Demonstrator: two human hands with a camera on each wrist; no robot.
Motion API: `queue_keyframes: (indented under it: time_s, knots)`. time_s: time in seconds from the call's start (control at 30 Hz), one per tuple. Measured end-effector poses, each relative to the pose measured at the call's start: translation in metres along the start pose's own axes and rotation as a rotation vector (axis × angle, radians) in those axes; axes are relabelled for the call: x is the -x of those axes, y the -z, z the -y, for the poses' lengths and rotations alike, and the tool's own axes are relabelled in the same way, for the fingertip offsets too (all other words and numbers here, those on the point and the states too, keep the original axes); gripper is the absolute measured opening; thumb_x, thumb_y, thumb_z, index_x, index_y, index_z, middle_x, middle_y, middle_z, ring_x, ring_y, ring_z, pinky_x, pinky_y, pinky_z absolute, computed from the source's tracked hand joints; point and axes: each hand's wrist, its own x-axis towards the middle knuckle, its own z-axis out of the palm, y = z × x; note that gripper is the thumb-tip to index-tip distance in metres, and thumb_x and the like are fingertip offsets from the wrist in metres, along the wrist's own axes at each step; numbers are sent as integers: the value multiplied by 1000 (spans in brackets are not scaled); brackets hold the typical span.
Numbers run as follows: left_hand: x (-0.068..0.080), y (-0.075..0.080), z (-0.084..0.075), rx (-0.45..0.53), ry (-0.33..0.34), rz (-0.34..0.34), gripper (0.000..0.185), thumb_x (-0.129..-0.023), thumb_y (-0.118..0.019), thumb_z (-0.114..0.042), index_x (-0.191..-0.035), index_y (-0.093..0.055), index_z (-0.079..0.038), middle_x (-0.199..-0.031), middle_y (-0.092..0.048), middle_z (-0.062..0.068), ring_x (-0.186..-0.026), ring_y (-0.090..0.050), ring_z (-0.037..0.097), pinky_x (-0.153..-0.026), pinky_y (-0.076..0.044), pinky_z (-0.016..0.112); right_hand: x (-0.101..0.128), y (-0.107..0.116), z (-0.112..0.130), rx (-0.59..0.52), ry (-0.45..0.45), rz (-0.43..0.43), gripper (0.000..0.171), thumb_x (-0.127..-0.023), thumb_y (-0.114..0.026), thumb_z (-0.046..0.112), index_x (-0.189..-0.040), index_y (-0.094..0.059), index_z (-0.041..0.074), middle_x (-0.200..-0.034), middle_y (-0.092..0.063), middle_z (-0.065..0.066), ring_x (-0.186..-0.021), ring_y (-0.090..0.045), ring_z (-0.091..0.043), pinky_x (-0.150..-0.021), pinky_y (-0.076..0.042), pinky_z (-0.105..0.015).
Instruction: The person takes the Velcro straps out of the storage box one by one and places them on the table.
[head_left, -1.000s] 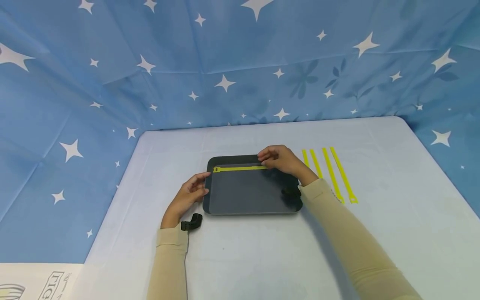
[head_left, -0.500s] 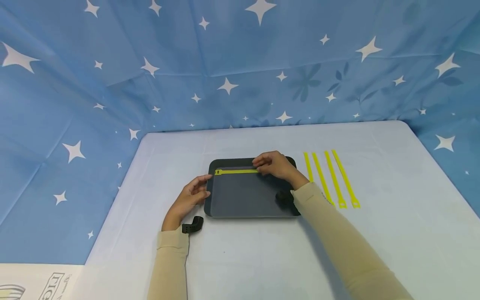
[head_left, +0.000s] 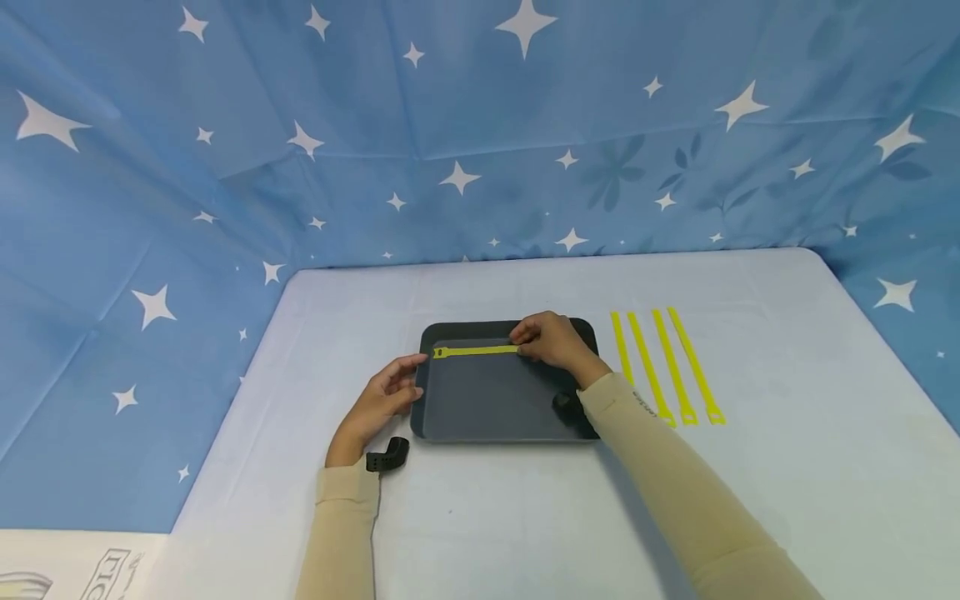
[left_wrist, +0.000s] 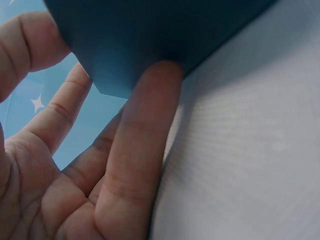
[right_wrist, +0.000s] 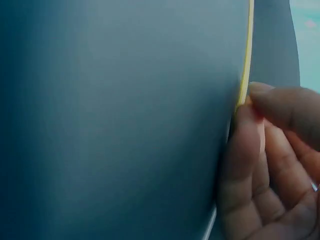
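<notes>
A dark grey tray (head_left: 487, 408) lies on the white table. Inside it, along the far side, runs a yellow hook-and-loop cable tie (head_left: 476, 351), its wider slotted head at the left. My right hand (head_left: 551, 340) pinches the right part of this tie between thumb and finger; the right wrist view shows the yellow tie (right_wrist: 246, 60) at the fingertips. At the tray's left side, my left hand (head_left: 381, 400) touches the outer wall with its fingertips. The left wrist view has a finger (left_wrist: 142, 135) against the tray wall (left_wrist: 115, 50).
Several more yellow cable ties (head_left: 667, 367) lie side by side right of the tray, partly behind the right sleeve (head_left: 637, 450). A blue star-patterned cloth (head_left: 480, 125) hangs behind the table (head_left: 487, 533). A printed sheet (head_left: 82, 567) shows at lower left.
My right hand has shifted slightly left over the tray, still at the cable tie. My left hand stays at the tray's left side. The whole head view has drifted slightly.
</notes>
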Motion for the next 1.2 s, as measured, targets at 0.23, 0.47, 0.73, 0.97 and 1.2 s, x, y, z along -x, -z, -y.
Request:
queue_keyframes:
  time_s: [0.23, 0.47, 0.73, 0.97, 1.2]
  knots:
    - [0, 0, -1, 14, -7, 2, 60, -105, -66, -7, -162, -48, -5, -156, -50, 26, -113, -61, 16, -83, -54, 25, -1, -3, 2, 80, 24, -6, 7, -95, -80, -2, -101, -79, 2, -93, -76, -7, -87, -70, -23, -83, -57, -42]
    - [-2, 0, -1, 13, -23, 14, 60, -105, -67, -7, -162, -47, -4, -162, -46, 24, -116, -59, 15, -83, -53, 26, 3, 4, 4, 80, 13, 69, 16, -101, -72, -3, -112, -82, 0, -110, -78, -13, -98, -70, -28, -88, -56, -43]
    - [-1, 2, -1, 14, -29, 15, 60, -105, -66, -6, -162, -46, -3, -161, -46, 25, -115, -60, 14, -84, -54, 25, 11, 12, 10, 100, 110, 60, 16, -102, -70, -1, -109, -84, 2, -114, -77, -16, -86, -67, -26, -79, -56, -42]
    - [0, 1, -1, 19, -24, 15, 60, -106, -65, -6, -162, -46, -3, -162, -44, 25, -116, -60, 14, -85, -54, 25, 20, 17, 10, 17, 205, -32, 10, -98, -75, -1, -102, -83, 3, -89, -65, -5, -76, -50, -18, -73, -43, -36]
    - [-1, 2, -1, 14, -23, 11, 60, -105, -66, -6, -162, -46, -3, -160, -46, 25, -112, -61, 13, -83, -53, 25, 27, 25, 11, -172, 221, -75, 14, -104, -69, -1, -114, -77, -5, -100, -72, -16, -83, -68, -33, -78, -57, -39]
